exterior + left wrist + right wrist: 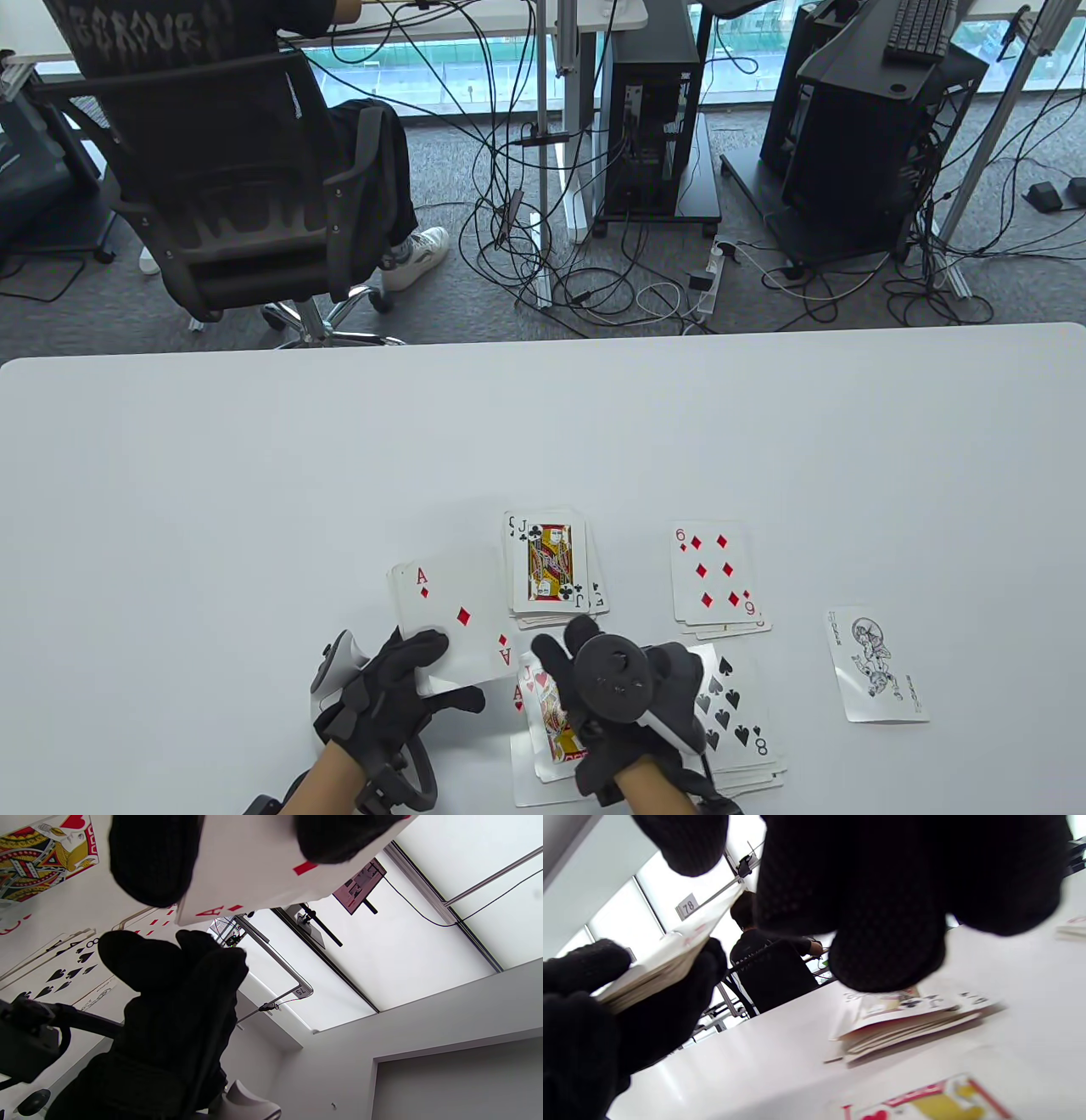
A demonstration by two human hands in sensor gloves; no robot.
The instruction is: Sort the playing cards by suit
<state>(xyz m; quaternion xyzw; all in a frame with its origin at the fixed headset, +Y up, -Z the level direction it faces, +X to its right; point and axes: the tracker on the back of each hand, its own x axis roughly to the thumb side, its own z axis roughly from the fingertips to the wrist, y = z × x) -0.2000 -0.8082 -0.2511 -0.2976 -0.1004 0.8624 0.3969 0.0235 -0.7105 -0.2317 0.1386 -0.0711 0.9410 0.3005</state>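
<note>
**Left hand holding the deck, ace of diamonds on top**

The left hand (386, 688) is gripping a stack of cards (450, 620) above the white table (254, 475), with the ace of diamonds (462, 615) lying face up on top. Its fingers are curling round the near edge of the stack, and the thumb is lying across the corner of the top card. In the right wrist view the stack (666, 963) is showing as a thick wedge pinched between the gloved fingers.

The right hand (619, 696) is hovering over the heart pile (547, 730), where a jack of hearts (551, 713) is lying face up over an ace. The tracker is covering most of this hand in the table view. In its own wrist view the fingertips (886, 955) are hanging down together above the table and are touching no card, so the hand is looking loosely curled and empty.

Four piles are lying face up near the front edge. The club pile (551, 564), topped by the jack of clubs, is sitting just beyond the right hand. The diamond pile (717, 577), topped by the six of diamonds, is lying to its right. The spade pile (738, 722), topped by the eight of spades, is lying just right of the right hand. A joker (876, 668) is lying alone, further right.

Beyond the table, a person is sitting in an office chair (229, 195) with their back turned.
</note>
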